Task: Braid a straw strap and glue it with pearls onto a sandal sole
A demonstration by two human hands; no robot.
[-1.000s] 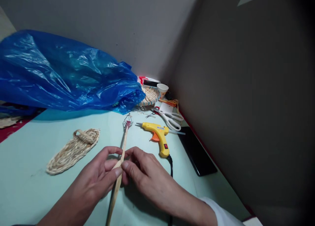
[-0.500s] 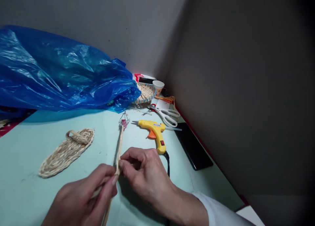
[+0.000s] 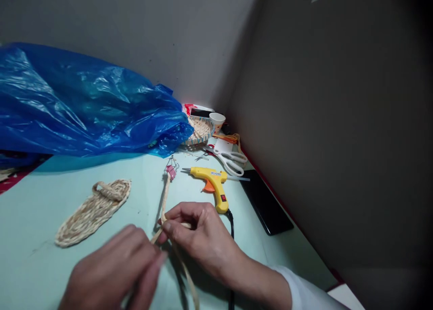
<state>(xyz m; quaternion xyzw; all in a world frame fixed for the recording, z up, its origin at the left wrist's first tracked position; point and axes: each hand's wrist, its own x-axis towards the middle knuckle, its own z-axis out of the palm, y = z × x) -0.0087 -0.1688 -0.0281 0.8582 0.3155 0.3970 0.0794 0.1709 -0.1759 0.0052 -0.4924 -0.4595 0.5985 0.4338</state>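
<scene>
A pale straw braid runs toward me from a pink binder clip on the table. With thumb and forefinger, my right hand pinches the braid's near end, where the strands split. One loose strand hangs below toward the table's front edge. Lower left, my left hand is closed on another straw strand that leads up to the braid; its thumb is blurred. To the left lies a small woven straw slipper with a strap across it.
A yellow glue gun lies beyond my right hand, its black cord passing under my forearm. White-handled scissors, a black phone, a woven basket and a paper cup are at right. A blue plastic bag fills the back left.
My left hand has shifted slightly and turned, drawing a strand down to the left. The strands now spread apart at my right fingers, with one hanging loose to the right.
</scene>
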